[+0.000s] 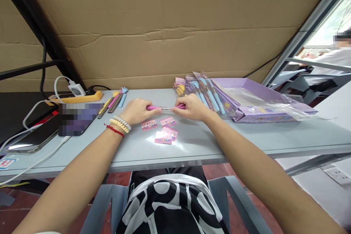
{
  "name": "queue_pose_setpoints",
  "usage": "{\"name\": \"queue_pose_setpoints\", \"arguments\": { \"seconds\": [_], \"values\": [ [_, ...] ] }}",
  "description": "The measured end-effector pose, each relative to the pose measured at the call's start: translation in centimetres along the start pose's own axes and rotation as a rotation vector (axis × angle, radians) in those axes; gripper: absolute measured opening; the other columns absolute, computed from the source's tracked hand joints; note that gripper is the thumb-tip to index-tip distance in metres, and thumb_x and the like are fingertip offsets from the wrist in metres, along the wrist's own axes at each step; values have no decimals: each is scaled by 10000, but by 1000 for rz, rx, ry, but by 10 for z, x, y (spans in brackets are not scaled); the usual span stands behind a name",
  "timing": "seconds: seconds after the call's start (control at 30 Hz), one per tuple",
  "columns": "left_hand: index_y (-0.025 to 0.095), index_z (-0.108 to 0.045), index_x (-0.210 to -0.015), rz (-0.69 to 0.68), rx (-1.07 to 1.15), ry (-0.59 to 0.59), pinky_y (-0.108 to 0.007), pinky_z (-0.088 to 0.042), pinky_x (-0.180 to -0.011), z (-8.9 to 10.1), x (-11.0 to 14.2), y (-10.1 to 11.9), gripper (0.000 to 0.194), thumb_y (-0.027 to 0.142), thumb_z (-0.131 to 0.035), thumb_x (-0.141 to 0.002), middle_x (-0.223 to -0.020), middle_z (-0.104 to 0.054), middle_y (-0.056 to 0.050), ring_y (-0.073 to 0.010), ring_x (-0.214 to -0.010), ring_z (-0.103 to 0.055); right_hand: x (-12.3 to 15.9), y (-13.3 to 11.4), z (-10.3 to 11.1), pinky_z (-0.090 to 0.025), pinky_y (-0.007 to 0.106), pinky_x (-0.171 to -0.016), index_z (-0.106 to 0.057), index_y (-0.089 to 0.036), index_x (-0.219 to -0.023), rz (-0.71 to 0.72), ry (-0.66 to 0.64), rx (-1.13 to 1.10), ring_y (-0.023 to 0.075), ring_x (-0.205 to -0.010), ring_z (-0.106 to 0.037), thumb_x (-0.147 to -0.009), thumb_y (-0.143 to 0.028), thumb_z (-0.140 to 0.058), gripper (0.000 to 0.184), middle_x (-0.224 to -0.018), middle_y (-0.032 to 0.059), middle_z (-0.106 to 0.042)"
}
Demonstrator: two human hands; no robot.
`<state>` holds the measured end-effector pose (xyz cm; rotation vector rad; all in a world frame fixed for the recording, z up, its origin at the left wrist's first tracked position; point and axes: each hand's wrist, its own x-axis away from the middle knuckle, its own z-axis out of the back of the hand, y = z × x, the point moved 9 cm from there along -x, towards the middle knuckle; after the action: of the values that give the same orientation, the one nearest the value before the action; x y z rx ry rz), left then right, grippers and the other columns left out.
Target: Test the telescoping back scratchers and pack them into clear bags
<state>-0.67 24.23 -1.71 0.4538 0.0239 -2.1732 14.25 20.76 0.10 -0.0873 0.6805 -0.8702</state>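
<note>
My left hand (138, 110) is closed around the pink handle of a thin back scratcher (165, 108). My right hand (192, 106) grips its other end, where a bit of pink shows among the fingers. A short stretch of metal rod lies bare between the two hands. Just below them, several small pink printed cards (148, 125) are spread on the grey table (197, 142), two of them overlapping. Loose back scratchers (113, 104) in yellow, pink, brown and blue lie left of my left hand. Beyond my right hand are several more in clear bags (204, 91).
A purple open box (274, 115) with clear plastic stands at the right. Phones (35, 137), white cables and a yellow power strip (82, 98) occupy the left. Cardboard (164, 36) walls off the back. A person in white (333, 60) sits beyond the frame at right.
</note>
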Motion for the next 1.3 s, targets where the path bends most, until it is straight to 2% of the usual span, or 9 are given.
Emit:
{"name": "queue_pose_setpoints", "arguments": {
  "seconds": [0.5, 0.83, 1.0, 1.3],
  "values": [
    [191, -546, -613, -84, 43, -83, -268, -262, -532, -6, 2, 8, 511, 629, -419, -845, -564, -590, -18, -139, -517, -444, 0, 3, -4, -271, 228, -528, -604, -148, -610, -33, -42, 1, 66, -479, -362, -771, -368, -590, 272, -485, -31, -471],
    [188, -572, -666, -105, 44, -71, -271, -268, -553, -3, 2, 11, 477, 597, -424, -861, -610, -603, -19, -143, -551, -451, 0, 3, -5, -271, 231, -529, -614, -146, -622, -49, -55, 1, 67, -483, -357, -770, -355, -583, 258, -483, -33, -461],
    [187, -558, -689, -106, 45, -90, -274, -271, -574, -4, 2, 11, 434, 555, -417, -873, -649, -605, -22, -146, -579, -456, 0, 5, -5, -270, 231, -536, -612, -147, -622, -62, -64, 14, 70, -497, -371, -774, -365, -569, 269, -490, -28, -469],
    [189, -508, -643, -92, 44, -74, -277, -261, -573, -2, 2, 13, 337, 446, -435, -848, -596, -545, -3, -130, -556, -413, 0, 5, -6, -273, 235, -542, -596, -150, -621, -52, -73, 17, 73, -503, -372, -781, -359, -556, 266, -493, -26, -473]
  ]
}}
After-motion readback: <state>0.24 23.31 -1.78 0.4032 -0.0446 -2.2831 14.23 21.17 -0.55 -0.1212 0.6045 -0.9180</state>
